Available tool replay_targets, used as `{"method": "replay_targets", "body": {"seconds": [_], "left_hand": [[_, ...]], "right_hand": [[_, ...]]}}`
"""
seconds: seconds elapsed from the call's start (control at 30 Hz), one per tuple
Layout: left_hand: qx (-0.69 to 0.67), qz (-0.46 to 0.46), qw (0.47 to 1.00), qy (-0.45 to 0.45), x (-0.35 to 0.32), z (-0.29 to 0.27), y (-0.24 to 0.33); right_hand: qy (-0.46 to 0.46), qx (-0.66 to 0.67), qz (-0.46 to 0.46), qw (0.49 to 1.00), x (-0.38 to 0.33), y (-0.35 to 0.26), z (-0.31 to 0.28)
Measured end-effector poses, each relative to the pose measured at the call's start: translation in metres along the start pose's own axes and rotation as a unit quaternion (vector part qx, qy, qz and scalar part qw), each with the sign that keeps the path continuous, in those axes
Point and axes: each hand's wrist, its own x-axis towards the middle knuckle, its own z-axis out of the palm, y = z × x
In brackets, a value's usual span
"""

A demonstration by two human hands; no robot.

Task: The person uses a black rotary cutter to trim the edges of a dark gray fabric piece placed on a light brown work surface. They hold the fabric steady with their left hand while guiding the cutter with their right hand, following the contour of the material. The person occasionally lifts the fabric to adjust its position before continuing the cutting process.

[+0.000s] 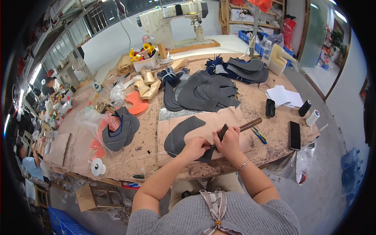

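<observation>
A curved dark grey shoe-upper piece (pixel 178 135) lies on a tan sheet (pixel 231 113) in front of me. My left hand (pixel 194 149) is closed, its fingers pinching the near end of that piece. Just beside it, my right hand (pixel 229 143) grips a hammer close to its dark head (pixel 223 132), and the wooden handle (pixel 250 124) points out to the far right. The two hands almost touch. White thread runs from a spool (pixel 98 167) at the left toward the piece; where it ends is hidden.
Stacks of dark grey pieces (pixel 207 92) lie beyond the sheet, with more (pixel 121 129) at the left. A phone (pixel 295 135), black box (pixel 270 108), pen (pixel 260 135), papers (pixel 284 96) and thread cones (pixel 312 117) sit at the right. Behind stands a sewing machine (pixel 168 27).
</observation>
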Motion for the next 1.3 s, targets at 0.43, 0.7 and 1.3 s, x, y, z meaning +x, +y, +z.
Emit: {"method": "replay_targets", "body": {"seconds": [0.43,0.7,1.3], "left_hand": [[0.204,0.207,0.955,0.050,-0.018,-0.006,0.001],[0.258,0.210,0.943,0.028,-0.019,-0.005,-0.002],[0.088,0.174,0.975,0.110,-0.016,0.012,-0.013]], "right_hand": [[0.017,-0.018,0.014,1.000,-0.002,0.007,-0.012],[0.015,0.025,-0.012,1.000,0.011,-0.008,-0.019],[-0.027,0.042,-0.003,0.999,0.009,0.011,-0.007]]}}
